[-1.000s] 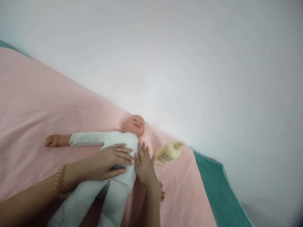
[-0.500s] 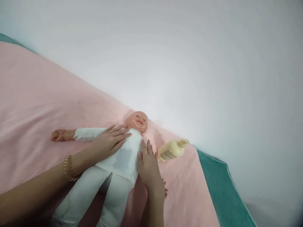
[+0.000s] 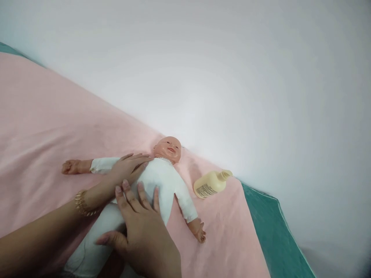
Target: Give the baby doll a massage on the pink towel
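Observation:
A baby doll (image 3: pixel 162 175) with a white cloth body and a hard plastic head lies on its back, arms spread. My left hand (image 3: pixel 129 168) lies along the side of its chest near the shoulder, fingers stretched and holding nothing; a beaded bracelet (image 3: pixel 83 202) circles that wrist. My right hand (image 3: pixel 145 226) is spread over the doll's belly and hip, thumb apart, also holding nothing. Whether its palm presses on the cloth cannot be seen. Part of the doll's lower body and one leg are hidden behind this hand.
A pale yellow pump bottle (image 3: pixel 210 184) with a printed label stands right of the doll's head. Beneath everything is a pink sheet (image 3: pixel 58 116), with a green surface (image 3: pixel 269 224) showing at its right edge. A white wall (image 3: pixel 232 77) rises behind.
My right hand has moved left from the doll's side onto its belly, uncovering the doll's arm at the right. My left hand has slid slightly left off the middle of the chest.

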Motion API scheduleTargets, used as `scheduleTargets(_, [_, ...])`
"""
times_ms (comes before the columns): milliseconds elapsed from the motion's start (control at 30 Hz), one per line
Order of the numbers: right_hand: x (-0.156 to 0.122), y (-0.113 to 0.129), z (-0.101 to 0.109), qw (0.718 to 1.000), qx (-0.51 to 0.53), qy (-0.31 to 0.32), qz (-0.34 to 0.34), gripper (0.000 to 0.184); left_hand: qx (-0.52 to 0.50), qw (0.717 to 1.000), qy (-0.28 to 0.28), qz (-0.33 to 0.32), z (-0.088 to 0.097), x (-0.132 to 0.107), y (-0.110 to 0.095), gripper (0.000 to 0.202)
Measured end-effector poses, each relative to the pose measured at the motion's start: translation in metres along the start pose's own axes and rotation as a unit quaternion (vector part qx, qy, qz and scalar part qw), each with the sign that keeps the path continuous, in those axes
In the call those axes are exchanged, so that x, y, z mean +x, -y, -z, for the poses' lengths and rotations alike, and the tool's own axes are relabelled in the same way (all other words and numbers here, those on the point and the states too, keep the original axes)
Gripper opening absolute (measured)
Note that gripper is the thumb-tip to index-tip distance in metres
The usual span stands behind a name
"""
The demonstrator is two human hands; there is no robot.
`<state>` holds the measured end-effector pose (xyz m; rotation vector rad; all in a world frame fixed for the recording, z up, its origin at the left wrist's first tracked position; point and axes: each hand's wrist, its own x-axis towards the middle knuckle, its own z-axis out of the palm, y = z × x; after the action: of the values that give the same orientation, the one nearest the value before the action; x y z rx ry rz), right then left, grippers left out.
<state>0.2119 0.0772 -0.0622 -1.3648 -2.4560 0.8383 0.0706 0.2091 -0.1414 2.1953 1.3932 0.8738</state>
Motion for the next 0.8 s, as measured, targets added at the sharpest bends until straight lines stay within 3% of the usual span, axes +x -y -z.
scheduleTargets(233, [0.010,-0.022,0.014,0.993,-0.020,-0.011,-0.119,0.076,-0.093,0.995,-0.011,0.026,0.007,-0.003,-0.005,0.050])
scheduleTargets(400, [0.012,-0.056,0.025,0.973,-0.030,-0.047,-0.223,0.085,-0.142,0.989,-0.035,0.022,0.007,-0.006,-0.013,0.048])
scheduleTargets(567, [0.002,-0.083,0.036,0.953,-0.032,-0.049,-0.298,0.087,-0.243,0.966,-0.052,0.066,0.013,-0.013,-0.024,0.046])
scheduleTargets(600, [0.000,-0.086,0.038,0.950,-0.034,-0.048,-0.306,0.087,-0.249,0.967,-0.036,0.043,0.016,-0.016,-0.028,0.045])
scheduleTargets(667, [-0.004,-0.090,0.040,0.946,-0.036,-0.050,-0.319,0.088,-0.242,0.967,0.042,-0.063,0.026,-0.022,-0.041,0.042])
scheduleTargets(767, [-0.007,-0.092,0.041,0.944,-0.038,-0.050,-0.323,0.087,-0.199,0.924,0.212,-0.248,0.037,-0.033,-0.063,0.034])
scheduleTargets(800, [-0.007,-0.092,0.041,0.945,-0.039,-0.050,-0.322,0.086,-0.179,0.918,0.222,-0.276,0.039,-0.036,-0.069,0.032])
